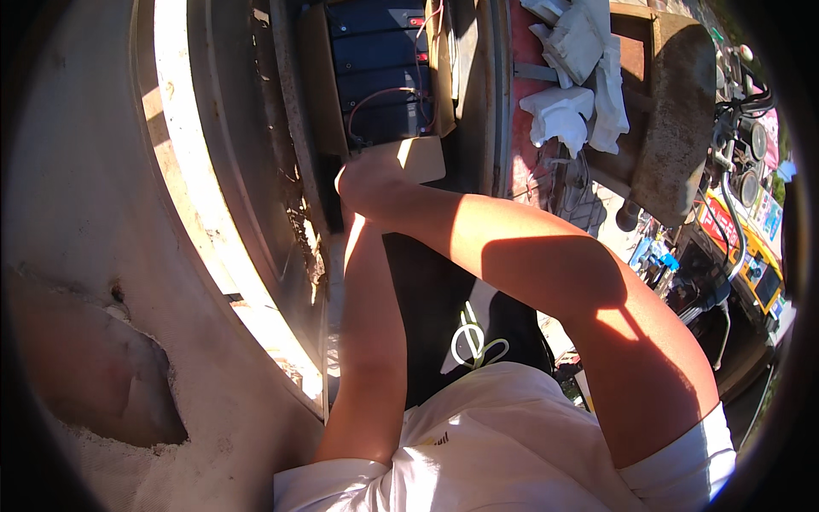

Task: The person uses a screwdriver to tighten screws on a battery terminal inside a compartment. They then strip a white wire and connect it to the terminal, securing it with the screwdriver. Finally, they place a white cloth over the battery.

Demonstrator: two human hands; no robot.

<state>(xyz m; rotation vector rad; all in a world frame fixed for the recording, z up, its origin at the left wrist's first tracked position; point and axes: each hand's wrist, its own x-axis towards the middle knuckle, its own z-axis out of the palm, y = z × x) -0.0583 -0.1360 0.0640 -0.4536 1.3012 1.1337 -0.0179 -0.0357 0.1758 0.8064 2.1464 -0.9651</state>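
Head view, nearest: white shirt (495, 435), dark trousers (426, 282) and pale drawstring (467, 343), all on wearer's side of carton (322, 81).
R hand (368, 177): at carton's near L corner, by the flap; fingers hidden, can't tell if grasping or loose.
L hand: covered by R hand, same corner; L forearm (372, 341) shows, fingers can't be told either.
Carton: brown cardboard, open on top; near flap (425, 160) partly sunlit.
In carton: dark-blue batteries (375, 78), approx. four in a row, w/ red terminals (421, 58) toward carton's R wall; red wire (375, 91) loops over.
Batt. axis: each block's long side runs L–R across carton; row runs away from wearer.
In the way: R forearm (426, 220) slants in from carton's R side; R hand hides near corner.
L of carton: metal frame (243, 128), then pale panel (77, 171) w/ jagged hole.
R of carton: metal rail (496, 102), white foam pieces (570, 43).
Far R of carton: rusty brown panel (678, 119); yellow-framed unit (762, 273), too small to make out.
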